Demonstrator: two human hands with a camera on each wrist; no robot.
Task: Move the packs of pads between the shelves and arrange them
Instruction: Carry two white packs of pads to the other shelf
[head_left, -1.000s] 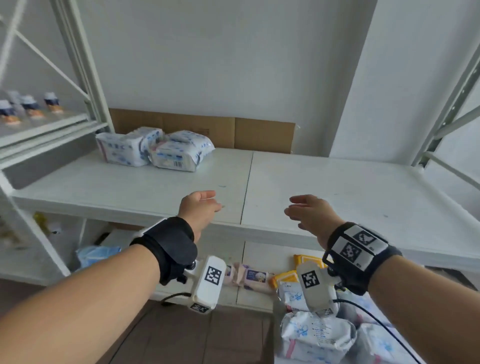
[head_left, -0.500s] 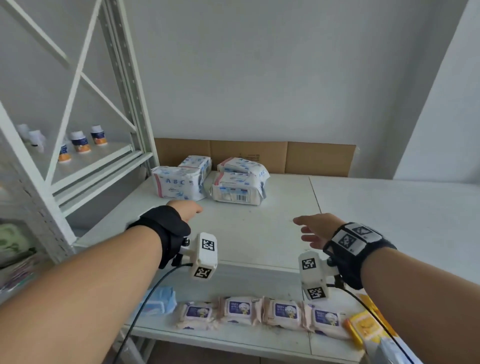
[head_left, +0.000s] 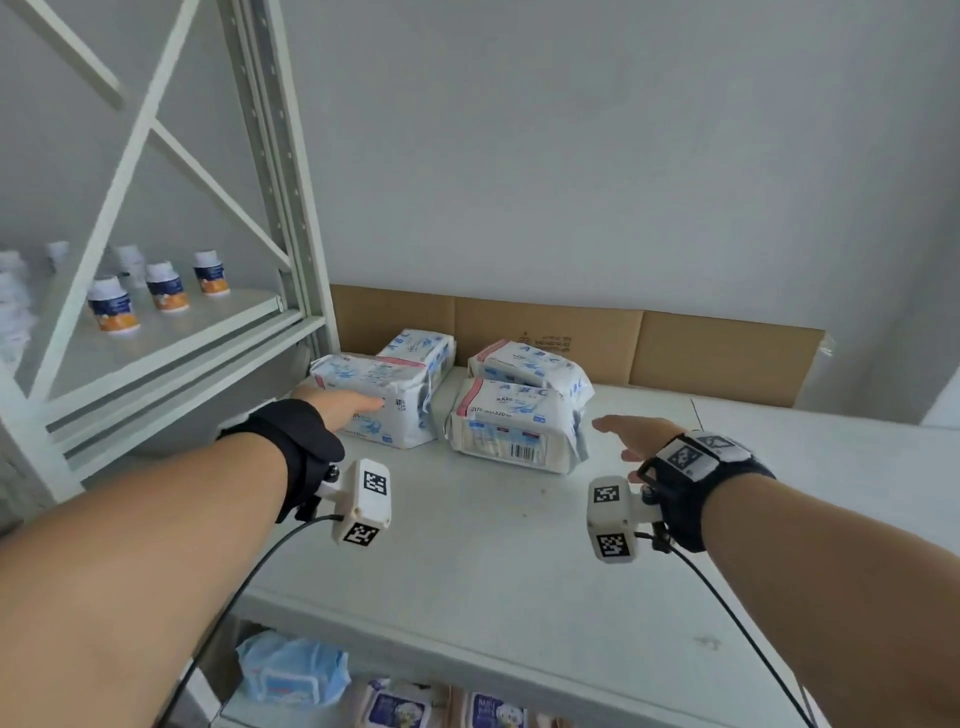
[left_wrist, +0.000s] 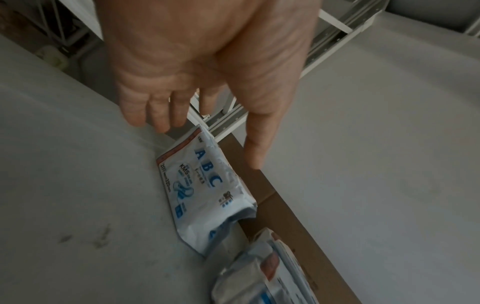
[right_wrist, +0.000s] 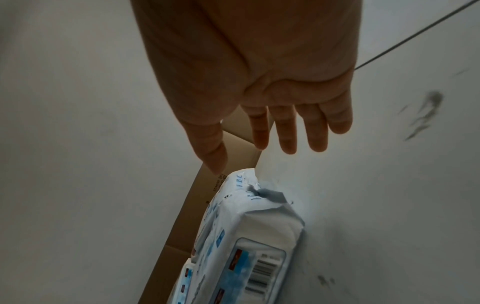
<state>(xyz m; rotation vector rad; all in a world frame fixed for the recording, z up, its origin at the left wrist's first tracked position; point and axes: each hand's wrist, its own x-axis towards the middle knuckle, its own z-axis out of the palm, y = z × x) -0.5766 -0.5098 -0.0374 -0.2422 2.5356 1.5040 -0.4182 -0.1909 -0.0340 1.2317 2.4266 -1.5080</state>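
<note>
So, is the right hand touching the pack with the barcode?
Apart. In the head view, bare shelf shows between the right hand and the pack.

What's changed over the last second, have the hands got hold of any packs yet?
Both hands reached forward to the packs: the left hand now beside the front-left pack, the right hand beside the barcode pack. Neither grips anything. All four packs stayed put.

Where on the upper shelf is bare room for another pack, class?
Bare board lies right of the barcode pack, along the cardboard, and in front of both front packs toward the shelf edge. The back-left corner by the upright is crowded with four packs.
</note>
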